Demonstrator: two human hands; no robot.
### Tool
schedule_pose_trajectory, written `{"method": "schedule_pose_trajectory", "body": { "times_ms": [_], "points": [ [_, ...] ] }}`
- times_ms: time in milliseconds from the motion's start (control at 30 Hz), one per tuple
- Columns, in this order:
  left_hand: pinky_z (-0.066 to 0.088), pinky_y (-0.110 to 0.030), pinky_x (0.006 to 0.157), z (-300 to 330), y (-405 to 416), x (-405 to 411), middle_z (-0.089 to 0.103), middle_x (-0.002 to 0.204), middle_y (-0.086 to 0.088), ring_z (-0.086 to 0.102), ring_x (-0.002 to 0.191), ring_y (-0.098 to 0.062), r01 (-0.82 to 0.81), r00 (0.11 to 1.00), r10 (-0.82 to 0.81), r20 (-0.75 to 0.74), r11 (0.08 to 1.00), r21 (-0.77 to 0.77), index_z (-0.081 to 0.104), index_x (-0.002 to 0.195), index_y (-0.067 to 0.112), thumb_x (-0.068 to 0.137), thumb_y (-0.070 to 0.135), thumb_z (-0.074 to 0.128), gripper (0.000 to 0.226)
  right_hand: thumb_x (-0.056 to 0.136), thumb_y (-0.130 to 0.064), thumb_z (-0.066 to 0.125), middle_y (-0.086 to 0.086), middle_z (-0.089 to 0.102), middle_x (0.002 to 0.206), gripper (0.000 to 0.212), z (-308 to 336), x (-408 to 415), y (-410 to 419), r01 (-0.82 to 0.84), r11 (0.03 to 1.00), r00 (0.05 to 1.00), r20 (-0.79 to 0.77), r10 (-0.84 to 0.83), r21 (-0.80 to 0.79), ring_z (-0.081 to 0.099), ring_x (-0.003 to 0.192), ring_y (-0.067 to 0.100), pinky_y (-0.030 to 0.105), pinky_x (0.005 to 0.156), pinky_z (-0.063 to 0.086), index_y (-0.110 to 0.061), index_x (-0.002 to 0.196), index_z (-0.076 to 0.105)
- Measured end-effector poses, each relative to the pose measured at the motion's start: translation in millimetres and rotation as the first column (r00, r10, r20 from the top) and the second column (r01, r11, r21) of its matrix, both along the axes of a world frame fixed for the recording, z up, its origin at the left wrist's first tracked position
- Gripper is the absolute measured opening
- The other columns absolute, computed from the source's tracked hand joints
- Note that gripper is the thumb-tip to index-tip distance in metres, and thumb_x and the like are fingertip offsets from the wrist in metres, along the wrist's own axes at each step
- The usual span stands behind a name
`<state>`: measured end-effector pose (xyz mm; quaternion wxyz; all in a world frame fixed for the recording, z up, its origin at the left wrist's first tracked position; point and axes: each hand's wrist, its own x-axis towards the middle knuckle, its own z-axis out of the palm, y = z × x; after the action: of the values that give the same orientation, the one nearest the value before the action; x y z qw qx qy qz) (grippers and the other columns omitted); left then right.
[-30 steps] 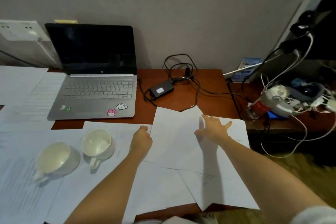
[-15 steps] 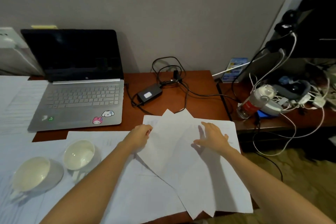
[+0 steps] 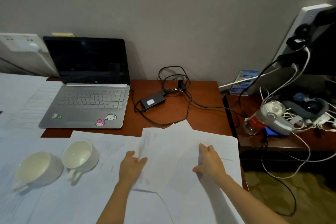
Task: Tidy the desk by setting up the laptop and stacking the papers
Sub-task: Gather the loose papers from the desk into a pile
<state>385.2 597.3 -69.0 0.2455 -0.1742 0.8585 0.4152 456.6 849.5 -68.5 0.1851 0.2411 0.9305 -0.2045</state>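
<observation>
Open laptop (image 3: 87, 87) at back of desk (image 3: 200, 96), screen dark, loose papers (image 3: 181, 151) spread in front of laptop, left hand (image 3: 131, 164) pinching the sheets' left edge, right hand (image 3: 211, 162) spread flat on them, two cups (image 3: 60, 162) tipped on paper left of hands, charger (image 3: 152, 101) right of laptop.
</observation>
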Motion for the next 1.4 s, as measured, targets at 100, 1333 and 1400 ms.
{"method": "schedule_pose_trajectory", "body": {
  "times_ms": [100, 1333, 1400],
  "points": [
    [0.049, -0.032, 0.071, 11.5, 5.3, 7.0, 0.070, 0.081, -0.004, 0.064, 0.080, -0.026, -0.043, 0.999, 0.045, -0.015, 0.990, 0.133, 0.065, 0.071, 0.017, 0.078, 0.039, 0.072, 0.025, 0.069, -0.041, 0.080, 0.004, 0.048, 0.124, 0.075, -3.3, 4.2, 2.5, 0.011, 1.000, 1.000, -0.026, -0.011, -0.009, 0.046, 0.117, 0.024, 0.034, 0.092, 0.047, -0.020, 0.131, 0.043],
    [0.045, 0.000, 0.052, 68.9, 8.8, -40.7, 0.063, 0.090, 0.026, 0.064, 0.075, 0.017, 0.184, 0.962, -0.088, -0.260, 0.908, 0.375, 0.058, 0.105, 0.032, 0.090, 0.006, 0.058, 0.031, 0.085, -0.053, 0.060, 0.011, 0.052, 0.136, 0.068, 19.5, -55.8, 68.4, 0.251, 0.926, 0.935, -0.178, -0.308, -0.283, 0.048, 0.125, 0.033, 0.052, 0.102, 0.042, -0.011, 0.136, 0.046],
    [0.049, -0.006, 0.062, 59.3, 17.9, -51.2, 0.068, 0.100, 0.016, 0.067, 0.086, 0.002, 0.150, 0.953, -0.023, -0.302, 0.903, 0.403, 0.061, 0.113, 0.023, 0.091, 0.004, 0.056, 0.030, 0.089, -0.049, 0.056, 0.017, 0.048, 0.139, 0.062, 13.0, -40.7, 76.9, 0.370, 0.911, 0.917, -0.087, -0.390, -0.182, 0.042, 0.128, 0.037, 0.051, 0.105, 0.038, -0.010, 0.136, 0.045]
  ]
}}
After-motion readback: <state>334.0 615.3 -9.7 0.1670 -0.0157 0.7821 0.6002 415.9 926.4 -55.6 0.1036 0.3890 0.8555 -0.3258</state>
